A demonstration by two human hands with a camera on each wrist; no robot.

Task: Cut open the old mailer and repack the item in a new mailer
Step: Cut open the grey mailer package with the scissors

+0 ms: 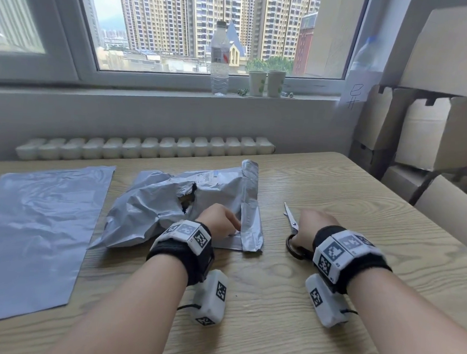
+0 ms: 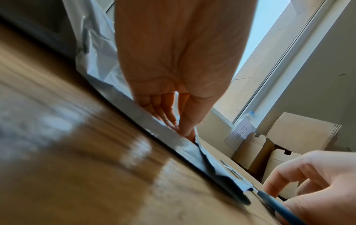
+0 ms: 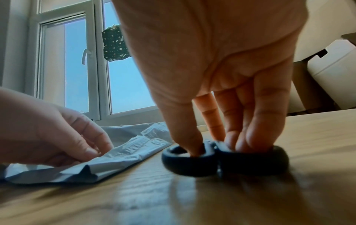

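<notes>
The old mailer (image 1: 154,202), crumpled grey plastic with a torn hole and a label, lies mid-table. My left hand (image 1: 225,225) pinches its near right edge between thumb and fingers (image 2: 169,117); the right wrist view shows the same pinch by the left hand (image 3: 92,150) on the old mailer (image 3: 134,146). To the right, the scissors (image 1: 291,221) lie flat on the wooden table (image 1: 335,188). My right hand (image 1: 312,228) grips them, thumb in one black loop and fingers in the other (image 3: 221,158). The new mailer (image 1: 37,233) lies flat and grey at the left.
Stacked cardboard boxes (image 1: 435,129) stand against the table's right side. A water bottle (image 1: 220,58) and two paper cups (image 1: 266,83) stand on the window sill, with a radiator (image 1: 146,149) behind the table's far edge. Bare tabletop stretches in front of my wrists.
</notes>
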